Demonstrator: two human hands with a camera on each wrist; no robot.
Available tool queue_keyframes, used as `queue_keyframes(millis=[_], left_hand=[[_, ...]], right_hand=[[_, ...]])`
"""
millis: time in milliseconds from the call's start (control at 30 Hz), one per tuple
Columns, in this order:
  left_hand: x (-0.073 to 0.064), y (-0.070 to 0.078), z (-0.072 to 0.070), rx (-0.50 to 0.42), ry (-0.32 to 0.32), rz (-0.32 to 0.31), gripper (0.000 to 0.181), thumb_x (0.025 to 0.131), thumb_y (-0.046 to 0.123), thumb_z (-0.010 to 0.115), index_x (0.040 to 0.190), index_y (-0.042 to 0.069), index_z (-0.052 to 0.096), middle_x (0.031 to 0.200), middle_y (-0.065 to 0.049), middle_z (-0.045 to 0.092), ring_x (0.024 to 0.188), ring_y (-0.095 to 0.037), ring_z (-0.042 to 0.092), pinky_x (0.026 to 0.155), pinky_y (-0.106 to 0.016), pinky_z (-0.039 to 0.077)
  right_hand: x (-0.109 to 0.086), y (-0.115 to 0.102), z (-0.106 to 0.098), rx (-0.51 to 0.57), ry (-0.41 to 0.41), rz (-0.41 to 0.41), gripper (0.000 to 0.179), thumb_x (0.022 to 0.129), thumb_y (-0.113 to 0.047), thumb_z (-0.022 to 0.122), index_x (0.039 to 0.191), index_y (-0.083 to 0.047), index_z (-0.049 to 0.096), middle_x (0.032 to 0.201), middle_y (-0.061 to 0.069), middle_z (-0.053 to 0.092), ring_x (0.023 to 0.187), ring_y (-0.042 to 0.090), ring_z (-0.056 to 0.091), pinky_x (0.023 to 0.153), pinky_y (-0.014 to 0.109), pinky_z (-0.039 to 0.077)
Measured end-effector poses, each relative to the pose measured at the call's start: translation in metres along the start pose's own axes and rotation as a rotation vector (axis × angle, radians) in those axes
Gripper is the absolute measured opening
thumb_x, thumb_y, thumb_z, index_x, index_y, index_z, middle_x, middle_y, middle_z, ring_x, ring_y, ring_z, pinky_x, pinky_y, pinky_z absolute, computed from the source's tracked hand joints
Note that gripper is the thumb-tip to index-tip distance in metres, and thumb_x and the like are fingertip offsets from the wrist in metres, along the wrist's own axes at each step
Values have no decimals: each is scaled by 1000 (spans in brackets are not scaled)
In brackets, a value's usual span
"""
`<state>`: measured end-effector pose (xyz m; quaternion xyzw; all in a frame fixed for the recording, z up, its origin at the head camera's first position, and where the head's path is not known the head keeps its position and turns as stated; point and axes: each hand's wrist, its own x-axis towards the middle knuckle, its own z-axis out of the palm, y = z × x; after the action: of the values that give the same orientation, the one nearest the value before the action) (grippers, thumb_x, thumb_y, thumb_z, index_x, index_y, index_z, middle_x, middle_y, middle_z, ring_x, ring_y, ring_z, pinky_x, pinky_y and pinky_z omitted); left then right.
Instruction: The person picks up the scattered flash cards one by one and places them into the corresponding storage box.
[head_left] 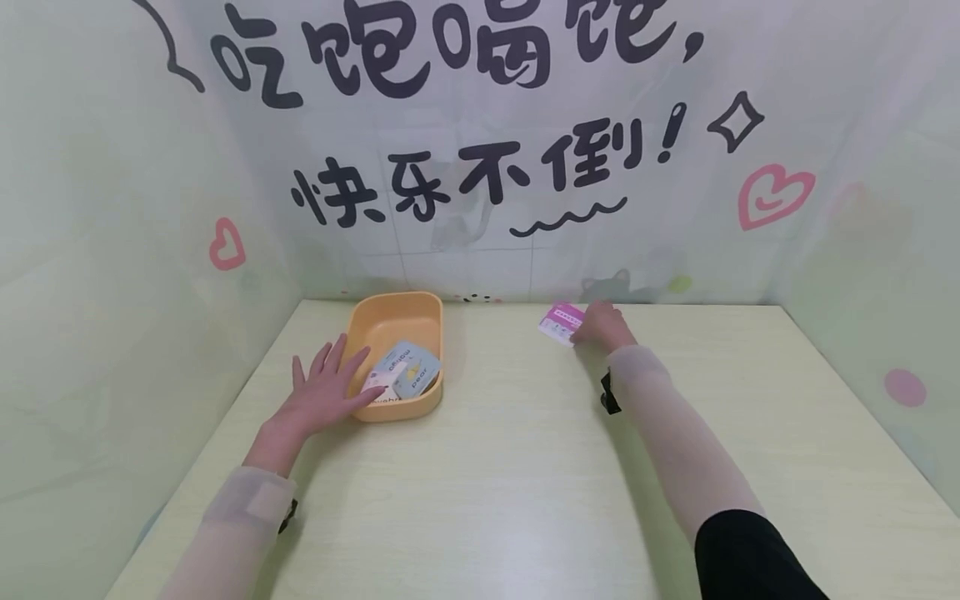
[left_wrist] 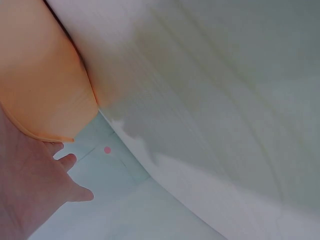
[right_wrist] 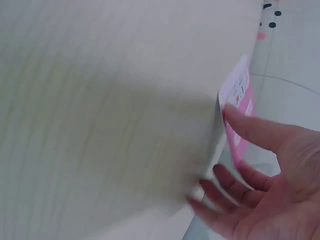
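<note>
In the head view, my left hand lies over the left side of an orange plastic basket, fingers straight and spread. Its thumb reaches across the rim toward the contents. Inside are a grey-blue printed packet and a paler one, overlapping. My right hand is at the back of the table, pinching a thin pink-and-white card. The right wrist view shows the thumb on the printed face of the card, which is tilted up from the tabletop. Its other fingers are bent and partly blurred.
The pale wood table ends at a printed cloth backdrop close behind the basket and the right hand. Cloth also stands along the left and right sides.
</note>
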<state>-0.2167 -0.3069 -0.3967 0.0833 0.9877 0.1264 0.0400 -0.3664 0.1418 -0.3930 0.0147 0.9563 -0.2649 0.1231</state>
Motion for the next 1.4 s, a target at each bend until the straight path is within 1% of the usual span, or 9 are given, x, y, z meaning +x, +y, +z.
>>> queue_keyframes(millis=[133, 267, 433, 633, 767, 900, 1033, 1167, 1400], left_hand=[[0, 0, 0, -9, -1, -5, 89, 93, 68, 48, 159, 14, 22, 167, -24, -5, 150, -53, -1, 109, -78, -15], [1, 0, 0, -12, -2, -2, 89, 93, 68, 48, 159, 13, 22, 167, -24, -5, 150, -53, -1, 108, -79, -15], [2, 0, 1, -7, -2, 3, 89, 93, 68, 47, 159, 14, 22, 167, -24, -5, 150, -53, -1, 108, -79, -14], [1, -1, 0, -6, -5, 3, 89, 94, 68, 47, 160, 14, 21, 166, -25, -5, 150, -53, -1, 108, -79, -14], [2, -1, 0, -11, -8, 0, 90, 93, 68, 47, 160, 14, 21, 166, -25, -5, 150, -53, -1, 108, -79, -15], [2, -1, 2, -15, -12, -1, 90, 93, 69, 47, 160, 14, 20, 167, -24, -6, 150, -53, -2, 108, -79, -15], [2, -1, 1, -15, -15, -3, 90, 93, 69, 47, 160, 14, 20, 166, -25, -6, 150, -54, -2, 108, -79, -15], [2, 0, 1, -16, -19, -4, 91, 93, 69, 47, 160, 14, 20, 167, -24, -7, 150, -53, -2, 108, -78, -16], [3, 0, 1, -11, -19, -6, 90, 93, 69, 46, 160, 15, 19, 167, -23, -8, 150, -53, -2, 109, -78, -16]], right_hand=[[3, 0, -4, 74, 9, -45, 33, 91, -9, 66, 119, 7, 58, 112, 21, 63, 94, 27, 60, 91, 39, 53], [7, 0, -7, 202, -14, -32, 24, 92, -2, 63, 114, 5, 59, 100, 14, 64, 78, 16, 60, 73, 26, 56], [4, -5, -10, 314, -4, -85, 27, 95, -4, 60, 120, 6, 55, 101, 18, 67, 84, 20, 66, 79, 30, 60], [-13, -35, -17, 398, -4, -145, 30, 96, -3, 58, 123, 8, 52, 108, 23, 65, 99, 34, 68, 94, 44, 57], [-19, -54, -17, 409, 1, -192, 28, 95, -4, 60, 121, 7, 54, 107, 22, 66, 97, 33, 69, 82, 33, 60], [-27, -73, -16, 423, -7, -248, 27, 96, -3, 61, 120, 6, 55, 105, 20, 66, 94, 30, 69, 69, 21, 57], [-35, -94, -13, 438, -16, -300, 25, 96, -3, 61, 119, 5, 56, 103, 18, 66, 98, 34, 69, 69, 21, 57], [-44, -116, -8, 443, -17, -346, 23, 95, -3, 61, 117, 3, 57, 101, 17, 66, 94, 30, 69, 71, 24, 58], [-58, -154, 9, 386, 7, -437, 19, 96, -6, 62, 114, -1, 59, 101, 14, 67, 92, 26, 71, 74, 28, 58]])
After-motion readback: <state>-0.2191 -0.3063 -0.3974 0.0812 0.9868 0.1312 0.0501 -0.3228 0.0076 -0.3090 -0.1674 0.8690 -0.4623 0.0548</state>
